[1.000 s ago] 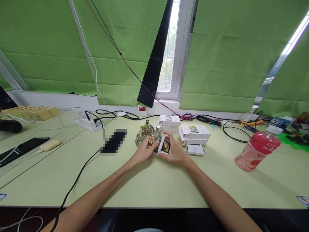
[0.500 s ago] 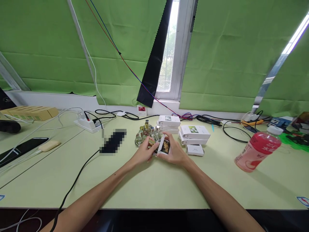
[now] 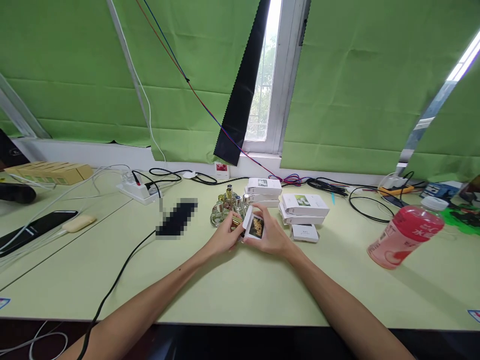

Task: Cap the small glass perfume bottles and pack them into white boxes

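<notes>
Above the middle of the table, my right hand (image 3: 275,232) grips a small white box (image 3: 256,227) with a dark, gold-patterned picture on its face. An end flap of this box stands out on its left side. Close against that end is my left hand (image 3: 222,235), its fingers closed on a perfume bottle (image 3: 236,220) whose gold-coloured top shows; the rest is hidden by fingers and box. Just behind both hands stands a cluster of glass perfume bottles (image 3: 218,214) with gold and silver caps. White boxes (image 3: 304,206) are stacked right of my right hand, with a smaller one (image 3: 304,233) in front.
Another stack of white boxes (image 3: 263,189) stands behind the hands. A pink drink bottle (image 3: 405,235) is at the right. On the left are a pixelated dark object (image 3: 177,218), a power strip (image 3: 138,191), a phone (image 3: 41,230) and yellow boxes (image 3: 48,173). Cables run along the back.
The white box has turned slightly, so its picture face and end flap show more. Both hands stay nearly in place. The whole view has shifted a little.
</notes>
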Action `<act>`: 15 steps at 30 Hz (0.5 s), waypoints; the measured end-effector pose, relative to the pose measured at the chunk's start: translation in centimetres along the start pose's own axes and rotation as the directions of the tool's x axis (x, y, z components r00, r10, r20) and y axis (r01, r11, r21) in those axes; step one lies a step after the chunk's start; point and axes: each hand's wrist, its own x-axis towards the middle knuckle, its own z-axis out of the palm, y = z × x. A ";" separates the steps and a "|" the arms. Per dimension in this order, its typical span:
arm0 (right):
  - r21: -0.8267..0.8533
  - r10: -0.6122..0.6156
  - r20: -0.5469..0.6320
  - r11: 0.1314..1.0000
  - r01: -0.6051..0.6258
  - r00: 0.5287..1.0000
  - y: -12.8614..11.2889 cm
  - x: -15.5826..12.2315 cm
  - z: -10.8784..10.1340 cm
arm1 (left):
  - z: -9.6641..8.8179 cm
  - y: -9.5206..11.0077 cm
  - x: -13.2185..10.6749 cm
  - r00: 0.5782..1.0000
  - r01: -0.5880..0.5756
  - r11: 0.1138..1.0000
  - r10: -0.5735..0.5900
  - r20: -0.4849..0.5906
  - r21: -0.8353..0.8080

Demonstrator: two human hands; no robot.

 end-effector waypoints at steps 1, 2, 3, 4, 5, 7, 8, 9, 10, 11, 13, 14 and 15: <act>-0.001 -0.001 -0.001 1.000 0.001 1.000 0.0 0.0 0.0 | 0.0 0.0 0.0 1.000 -0.003 1.000 0.003 -0.004 0.004; -0.003 -0.001 -0.002 1.000 0.001 1.000 0.0 0.0 0.0 | 0.0 0.0 0.0 1.000 -0.004 1.000 0.004 -0.009 0.007; -0.003 -0.001 -0.002 1.000 0.001 1.000 0.0 0.1 0.1 | 0.0 0.0 0.0 1.000 -0.006 1.000 0.006 -0.011 0.010; -0.003 0.002 -0.002 1.000 -0.002 1.000 0.0 0.1 0.1 | 0.0 0.0 0.0 1.000 -0.007 1.000 0.008 -0.013 0.012; -0.002 0.006 -0.003 1.000 -0.006 1.000 0.1 0.1 0.1 | 0.0 0.0 0.0 1.000 -0.008 1.000 0.008 -0.013 0.011; -0.004 0.016 -0.007 1.000 -0.016 1.000 0.2 0.1 0.2 | 0.1 0.0 0.0 1.000 -0.010 1.000 0.011 -0.010 0.004; -0.005 0.021 -0.009 1.000 -0.021 1.000 0.3 0.1 0.2 | 0.1 0.0 0.0 1.000 -0.011 1.000 0.011 -0.009 0.002; -0.005 0.024 -0.012 1.000 -0.024 1.000 0.3 0.1 0.3 | 0.1 -0.1 0.0 1.000 -0.011 1.000 0.011 -0.008 0.002; -0.004 0.024 -0.015 1.000 -0.024 1.000 0.4 0.1 0.3 | 0.2 -0.1 0.0 1.000 -0.012 1.000 0.012 -0.006 0.003; 0.000 0.022 -0.020 1.000 -0.022 1.000 0.4 0.1 0.3 | 0.2 -0.1 -0.1 1.000 -0.012 1.000 0.012 -0.005 0.004; 0.005 0.013 -0.029 1.000 -0.013 0.999 0.3 0.1 0.3 | 0.2 -0.2 -0.1 1.000 -0.008 1.000 0.008 -0.004 0.006; 0.004 0.007 -0.034 1.000 -0.007 0.999 0.3 0.1 0.3 | 0.3 -0.2 -0.1 1.000 -0.005 1.000 0.005 -0.004 0.007; 0.003 0.002 -0.038 1.000 -0.002 0.999 0.2 0.1 0.3 | 0.3 -0.3 -0.1 1.000 -0.004 1.000 0.004 -0.003 0.006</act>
